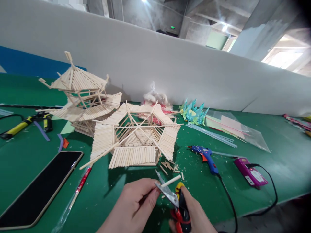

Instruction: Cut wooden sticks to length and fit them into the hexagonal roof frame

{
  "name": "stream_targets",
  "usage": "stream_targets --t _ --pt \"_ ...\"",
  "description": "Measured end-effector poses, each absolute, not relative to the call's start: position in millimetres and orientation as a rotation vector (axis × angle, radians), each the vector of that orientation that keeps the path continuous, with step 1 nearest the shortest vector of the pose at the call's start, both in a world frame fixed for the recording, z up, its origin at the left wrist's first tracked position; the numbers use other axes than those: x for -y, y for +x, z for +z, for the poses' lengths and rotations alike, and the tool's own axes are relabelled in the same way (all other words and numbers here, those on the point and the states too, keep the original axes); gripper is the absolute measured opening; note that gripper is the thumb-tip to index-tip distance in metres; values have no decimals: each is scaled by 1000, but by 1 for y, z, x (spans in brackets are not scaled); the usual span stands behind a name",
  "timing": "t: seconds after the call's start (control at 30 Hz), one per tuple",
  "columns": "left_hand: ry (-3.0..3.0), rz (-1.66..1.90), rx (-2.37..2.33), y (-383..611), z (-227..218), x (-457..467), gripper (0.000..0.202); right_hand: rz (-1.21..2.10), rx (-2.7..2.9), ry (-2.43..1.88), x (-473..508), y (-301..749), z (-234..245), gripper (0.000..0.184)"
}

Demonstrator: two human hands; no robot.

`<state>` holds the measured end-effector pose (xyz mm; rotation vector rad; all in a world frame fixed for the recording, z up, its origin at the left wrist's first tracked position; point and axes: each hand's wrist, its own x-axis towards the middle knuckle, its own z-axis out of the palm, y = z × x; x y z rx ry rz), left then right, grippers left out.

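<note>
My left hand (138,202) pinches a short pale wooden stick (172,181) between thumb and forefinger. My right hand (193,210) grips a pair of scissors (175,200) with yellow, black and red handles. The scissor blades are parted around the stick, close to my left fingertips. Just beyond both hands stands a wooden stick model (133,156) with an open, many-sided roof frame. Small cut stick pieces (167,167) lie on the green table between the model and the scissors.
A finished-looking stick pavilion (80,79) stands at the back left. A phone (41,191) lies front left, near yellow-black pliers (21,126). To the right are a blue glue gun (205,157), its cord, a purple power bank (251,173), clear glue sticks (211,134) and folded teal paper (193,111).
</note>
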<state>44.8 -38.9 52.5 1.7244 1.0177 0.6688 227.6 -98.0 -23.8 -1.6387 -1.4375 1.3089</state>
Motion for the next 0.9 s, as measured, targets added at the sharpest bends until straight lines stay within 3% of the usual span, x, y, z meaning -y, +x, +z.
stream_targets --t 0.37,0.53,0.6,0.77,0.9 --pt "1235 1015 -1277 38 42 45 12 945 1518 -1858 111 246 -9 45" --pt "1245 828 -1188 46 36 49 22 437 1541 -2236 103 286 -16 36" --pt "1242 761 -1148 52 29 50 24 351 1629 -2321 97 301 -22 40" --pt "1332 666 -1134 55 24 46 28 204 1924 -2349 92 319 -28 50" --pt "1433 591 -1150 56 30 46 29 -48 1942 -2220 93 306 2 46"
